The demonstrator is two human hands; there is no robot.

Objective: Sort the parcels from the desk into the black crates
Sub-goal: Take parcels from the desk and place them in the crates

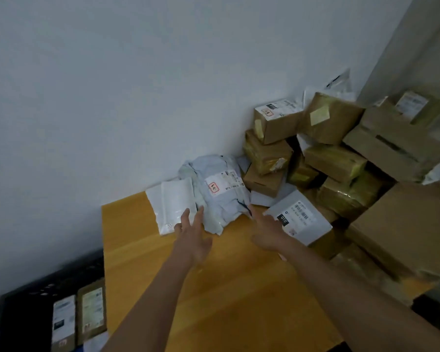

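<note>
I see both hands stretched over the yellow bench (214,288) toward the crumpled grey bag (217,191), my landmark here. My left hand (192,235) has its grip wide, fingers straight, fingertips at the white padded envelope (174,205) lying just left of the bag. My right hand (267,231) is also spread wide and holds nothing, just right of the bag, beside a white box (299,217). Brown cardboard boxes (341,158) pile up further right of the bag. Far below-left of it, a black crate (28,318) holds upright parcels.
</note>
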